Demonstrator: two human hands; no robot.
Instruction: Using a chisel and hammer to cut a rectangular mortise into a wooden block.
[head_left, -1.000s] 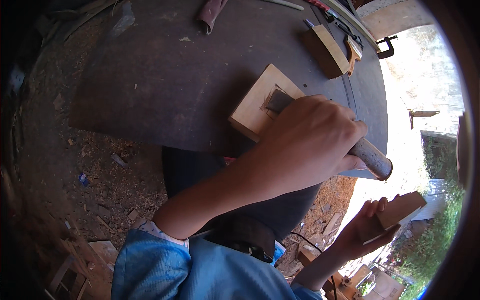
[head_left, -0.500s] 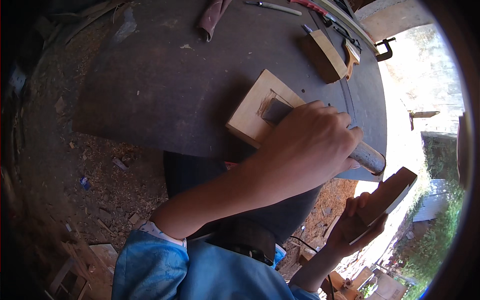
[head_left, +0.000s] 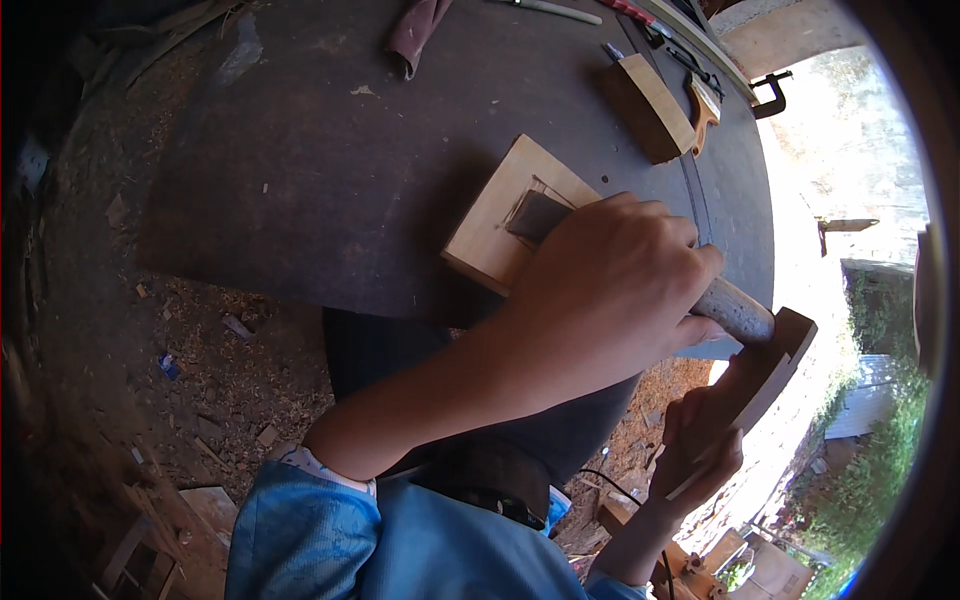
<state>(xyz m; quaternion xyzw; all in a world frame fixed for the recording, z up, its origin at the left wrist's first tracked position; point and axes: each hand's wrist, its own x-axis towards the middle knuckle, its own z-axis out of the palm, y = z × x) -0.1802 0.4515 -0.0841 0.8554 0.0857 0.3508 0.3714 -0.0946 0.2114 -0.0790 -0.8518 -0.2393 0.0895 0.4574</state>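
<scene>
My left hand (head_left: 625,275) is wrapped round a chisel (head_left: 740,310), whose round handle sticks out past my thumb. Its flat grey blade (head_left: 538,217) rests in a shallow carved recess on a pale square wooden board (head_left: 485,220). My right hand (head_left: 700,445), lower right, grips a dark wooden block (head_left: 762,385). The block's upper end meets the butt of the chisel handle, or very nearly. Part of the board is hidden behind my left hand and forearm.
On the dark table (head_left: 300,180) a thick wooden block (head_left: 655,110) stands beyond the board, beside a paintbrush (head_left: 704,115). A clamp (head_left: 770,95) grips the far right edge. Rolled reddish sandpaper (head_left: 415,38) and a slim tool (head_left: 555,12) lie farther back.
My right hand has swung the wooden block up and left, against or close to the chisel's butt. The blade has shifted slightly left in the recess.
</scene>
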